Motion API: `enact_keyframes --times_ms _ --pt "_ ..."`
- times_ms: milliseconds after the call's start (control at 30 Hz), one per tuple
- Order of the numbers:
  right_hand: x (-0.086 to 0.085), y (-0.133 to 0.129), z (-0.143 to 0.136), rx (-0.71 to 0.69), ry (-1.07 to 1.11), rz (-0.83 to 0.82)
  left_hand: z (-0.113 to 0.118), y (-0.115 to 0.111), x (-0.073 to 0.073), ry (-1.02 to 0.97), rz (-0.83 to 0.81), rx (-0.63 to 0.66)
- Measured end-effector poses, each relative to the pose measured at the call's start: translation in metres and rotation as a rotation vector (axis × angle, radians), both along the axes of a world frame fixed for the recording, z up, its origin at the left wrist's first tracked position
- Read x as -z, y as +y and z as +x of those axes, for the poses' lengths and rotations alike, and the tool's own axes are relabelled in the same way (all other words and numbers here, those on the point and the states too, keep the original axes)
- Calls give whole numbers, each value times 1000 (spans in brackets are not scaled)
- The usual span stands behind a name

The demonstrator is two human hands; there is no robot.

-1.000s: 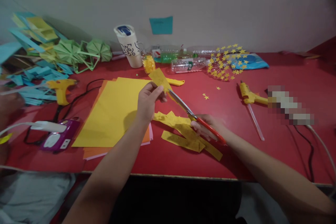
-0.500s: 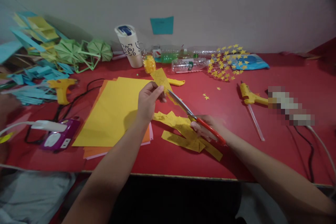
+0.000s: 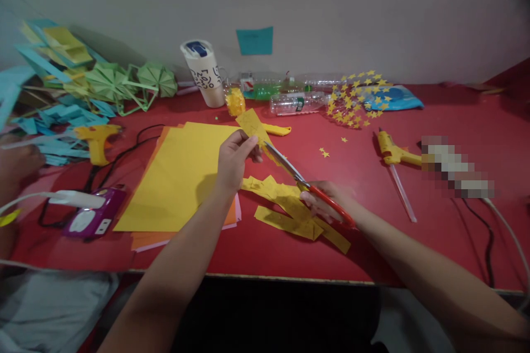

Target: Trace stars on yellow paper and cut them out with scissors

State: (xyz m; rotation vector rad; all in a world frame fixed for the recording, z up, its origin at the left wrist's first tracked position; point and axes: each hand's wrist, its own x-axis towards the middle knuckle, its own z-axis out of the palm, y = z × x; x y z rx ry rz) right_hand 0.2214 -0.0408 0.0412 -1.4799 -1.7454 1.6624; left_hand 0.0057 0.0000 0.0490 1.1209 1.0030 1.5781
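Note:
Between the thumb and fingers of my left hand (image 3: 237,157) is a yellow paper strip (image 3: 250,121) with faint drawn lines, held up off the table. My right hand (image 3: 325,198) is wrapped round the red handles of a pair of scissors (image 3: 306,183). The scissor blades reach up and left to the strip, close to my left fingertips. Under the scissors lie several yellow paper strips (image 3: 287,223), overlapping on the red table. A stack of yellow sheets (image 3: 178,176), with orange and pink ones beneath, lies under my left forearm.
Loose yellow stars (image 3: 325,153) lie ahead, near a star-covered clear bottle (image 3: 351,100). A white tumbler (image 3: 203,74) and plastic bottles stand or lie along the wall. Glue guns (image 3: 391,150) flank the work. At left are a purple power socket (image 3: 94,212) and a co-worker's hand (image 3: 20,160).
My hands, the strip and the scissors are nearly unchanged. At the left edge the co-worker's hand has come further into view, with blue paper shifting above it.

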Motion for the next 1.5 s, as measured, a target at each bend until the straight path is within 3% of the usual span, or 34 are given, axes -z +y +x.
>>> enact_keyframes --times_ms 300,633,967,1500 --pt "-5 -1 -1 -10 -8 4 -1 1 0 19 -8 -14" --pt "1 -1 2 -38 53 37 1 -1 0 8 -5 -10" --pt "-3 -1 3 -93 98 79 5 -6 1 74 40 57" --pt "14 -1 4 -30 139 28 11 -10 4 77 24 71"
